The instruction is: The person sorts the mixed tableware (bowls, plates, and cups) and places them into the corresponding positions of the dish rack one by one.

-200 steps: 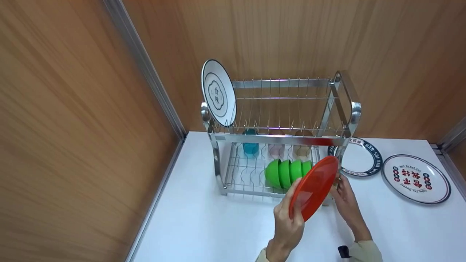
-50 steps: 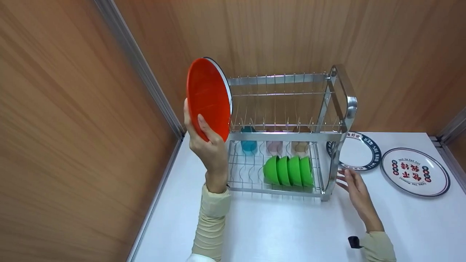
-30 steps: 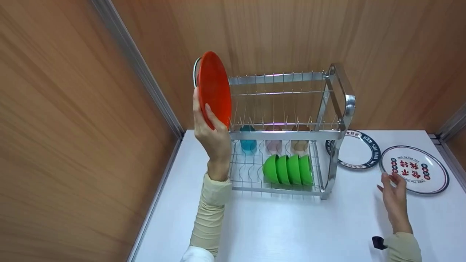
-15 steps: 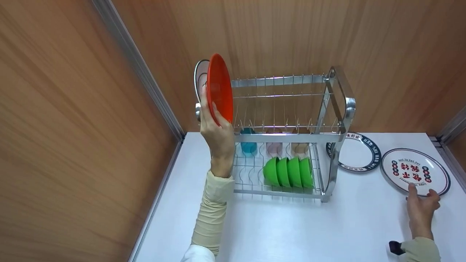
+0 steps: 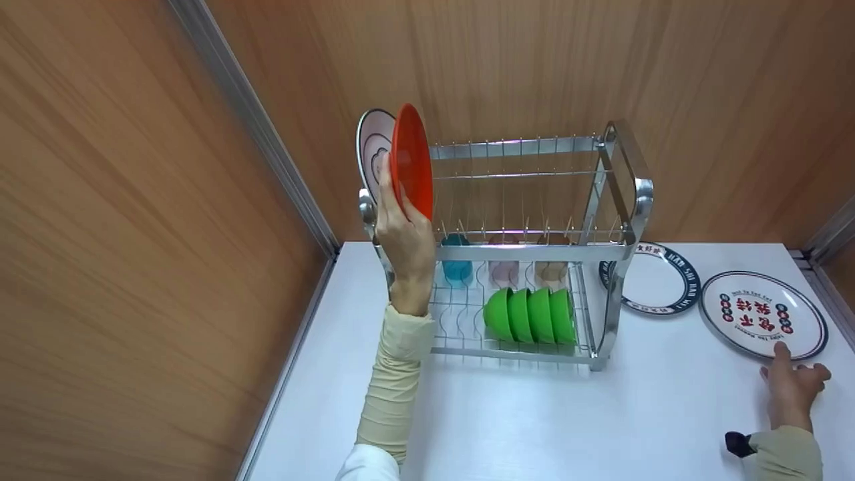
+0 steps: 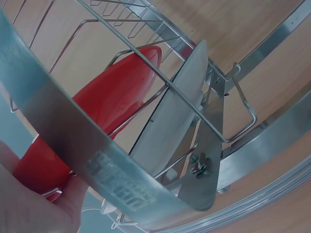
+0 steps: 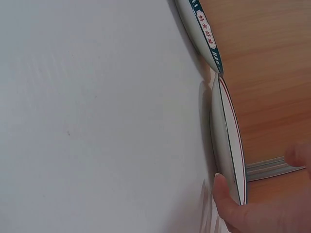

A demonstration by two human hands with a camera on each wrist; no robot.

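Observation:
My left hand (image 5: 406, 250) grips the lower edge of a red plate (image 5: 414, 157), which stands nearly upright in the top tier of a metal dish rack (image 5: 534, 252). Just left of it a white plate (image 5: 373, 143) leans in the same tier. In the left wrist view the red plate (image 6: 116, 92) sits among the wires, apart from the white plate (image 6: 170, 111). At the far right, my right hand (image 5: 793, 387) is at the near rim of an oval white plate (image 5: 761, 317) with red characters. The right wrist view shows one finger at this plate's (image 7: 226, 136) edge, the others spread.
On the rack's lower tier lie several nested green bowls (image 5: 531, 316). Behind them stand a blue cup (image 5: 457, 269), a pink cup (image 5: 504, 272) and a tan cup (image 5: 551, 272). A dark-rimmed plate (image 5: 658, 284) lies right of the rack. Wooden walls (image 5: 507, 67) enclose the table (image 5: 521, 421).
The red plate went from above the table into the rack's top tier, then shifted slightly right with my left hand. My right hand left the rack's side and moved right to the oval plate.

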